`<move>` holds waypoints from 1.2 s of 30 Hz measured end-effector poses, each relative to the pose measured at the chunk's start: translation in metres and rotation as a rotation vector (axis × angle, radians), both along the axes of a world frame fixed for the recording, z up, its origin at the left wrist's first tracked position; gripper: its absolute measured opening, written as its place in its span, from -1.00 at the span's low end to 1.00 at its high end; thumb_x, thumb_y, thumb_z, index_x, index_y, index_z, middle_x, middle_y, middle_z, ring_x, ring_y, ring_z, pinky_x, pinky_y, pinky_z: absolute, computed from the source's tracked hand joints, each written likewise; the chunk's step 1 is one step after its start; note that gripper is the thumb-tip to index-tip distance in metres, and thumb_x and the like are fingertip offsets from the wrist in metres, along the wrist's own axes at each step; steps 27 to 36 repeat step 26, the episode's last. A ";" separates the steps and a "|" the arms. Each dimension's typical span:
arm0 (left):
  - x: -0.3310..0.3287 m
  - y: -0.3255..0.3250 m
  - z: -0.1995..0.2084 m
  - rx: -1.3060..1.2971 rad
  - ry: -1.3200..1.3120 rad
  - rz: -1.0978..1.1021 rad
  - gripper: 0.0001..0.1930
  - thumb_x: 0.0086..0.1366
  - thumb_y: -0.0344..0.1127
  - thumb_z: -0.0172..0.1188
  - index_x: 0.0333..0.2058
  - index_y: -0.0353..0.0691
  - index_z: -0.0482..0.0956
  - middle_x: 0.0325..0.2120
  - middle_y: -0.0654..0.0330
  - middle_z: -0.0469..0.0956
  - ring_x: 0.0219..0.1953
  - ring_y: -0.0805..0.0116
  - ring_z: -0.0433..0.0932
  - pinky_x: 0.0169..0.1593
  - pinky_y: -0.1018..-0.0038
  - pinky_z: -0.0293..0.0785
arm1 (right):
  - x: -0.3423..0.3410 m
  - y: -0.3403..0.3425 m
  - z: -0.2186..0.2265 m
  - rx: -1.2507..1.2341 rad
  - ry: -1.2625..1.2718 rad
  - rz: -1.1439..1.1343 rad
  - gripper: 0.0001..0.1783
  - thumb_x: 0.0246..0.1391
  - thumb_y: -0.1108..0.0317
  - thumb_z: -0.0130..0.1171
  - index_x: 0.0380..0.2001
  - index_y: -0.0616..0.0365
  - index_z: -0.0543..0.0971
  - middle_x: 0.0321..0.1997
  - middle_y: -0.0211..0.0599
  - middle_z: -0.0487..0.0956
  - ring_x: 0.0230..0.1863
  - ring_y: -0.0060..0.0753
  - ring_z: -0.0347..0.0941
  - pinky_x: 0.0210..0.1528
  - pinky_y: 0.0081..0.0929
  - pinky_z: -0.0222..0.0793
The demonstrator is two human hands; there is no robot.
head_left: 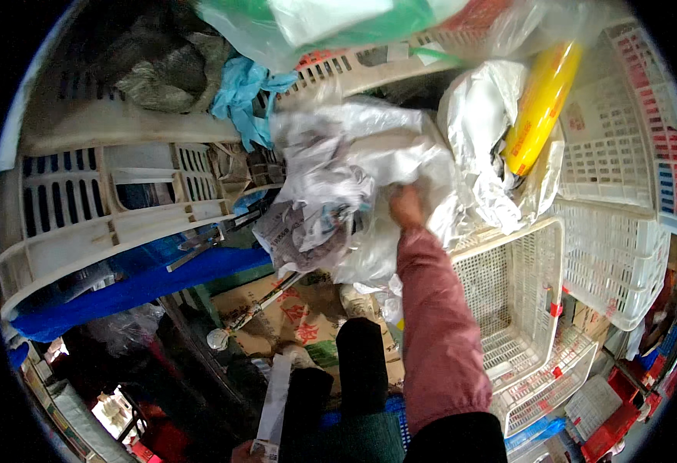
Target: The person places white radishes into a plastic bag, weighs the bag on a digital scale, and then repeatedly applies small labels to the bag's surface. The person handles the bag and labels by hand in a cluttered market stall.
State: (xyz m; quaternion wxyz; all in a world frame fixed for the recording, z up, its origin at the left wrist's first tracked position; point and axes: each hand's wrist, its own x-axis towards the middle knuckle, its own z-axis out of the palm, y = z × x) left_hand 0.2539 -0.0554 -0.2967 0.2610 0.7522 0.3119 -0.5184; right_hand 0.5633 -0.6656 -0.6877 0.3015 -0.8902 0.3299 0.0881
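My right hand reaches forward into a large crumpled white plastic bag. Its fingers are hidden or blurred among the folds, so their grip does not show. Beside it on the left is a crumpled greyish-white printed bag. At the lower edge my left hand shows only in part, closed on a long white strip with a small printed label at its lower end. Another white bag and a yellow roll lie to the right of the right hand.
White slatted plastic baskets stand at the right, some stacked. A white crate edges the left, above blue cloth. Light-blue plastic hangs over a rim. A stick slants above flattened cardboard by my feet.
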 end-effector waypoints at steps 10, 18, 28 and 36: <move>0.021 -0.035 0.022 0.006 -0.127 -0.084 -0.66 0.23 -0.11 0.19 -0.22 -0.29 0.53 -0.60 0.32 0.40 -0.55 0.52 0.31 -0.49 0.44 0.29 | 0.017 -0.026 0.152 0.196 -0.385 -0.411 -0.42 0.07 0.04 0.15 0.00 0.29 0.41 -0.13 0.17 0.54 -0.09 0.18 0.47 -0.08 -0.15 0.36; 0.003 -0.011 -0.002 0.019 -0.071 -0.089 -0.71 0.23 -0.13 0.16 -0.27 -0.27 0.53 -0.62 0.29 0.38 -0.58 0.50 0.32 -0.52 0.43 0.28 | 0.006 0.055 -0.001 0.423 -0.276 0.192 -0.56 0.12 0.19 -0.22 -0.21 0.20 0.58 -0.10 0.04 0.55 -0.08 0.07 0.45 0.01 -0.26 0.34; 0.042 -0.055 0.018 0.106 -0.038 -0.154 -0.66 0.24 -0.05 0.15 -0.35 -0.27 0.52 -0.66 0.30 0.36 -0.61 0.50 0.27 -0.55 0.43 0.23 | -0.015 0.018 -0.066 0.072 0.136 0.096 -0.61 0.06 0.29 -0.08 -0.09 0.28 0.49 -0.17 0.11 0.55 -0.13 0.13 0.49 -0.06 -0.04 0.39; 0.042 -0.055 0.018 0.106 -0.038 -0.154 -0.66 0.24 -0.05 0.15 -0.35 -0.27 0.52 -0.66 0.30 0.36 -0.61 0.50 0.27 -0.55 0.43 0.23 | -0.015 0.018 -0.066 0.072 0.136 0.096 -0.61 0.06 0.29 -0.08 -0.09 0.28 0.49 -0.17 0.11 0.55 -0.13 0.13 0.49 -0.06 -0.04 0.39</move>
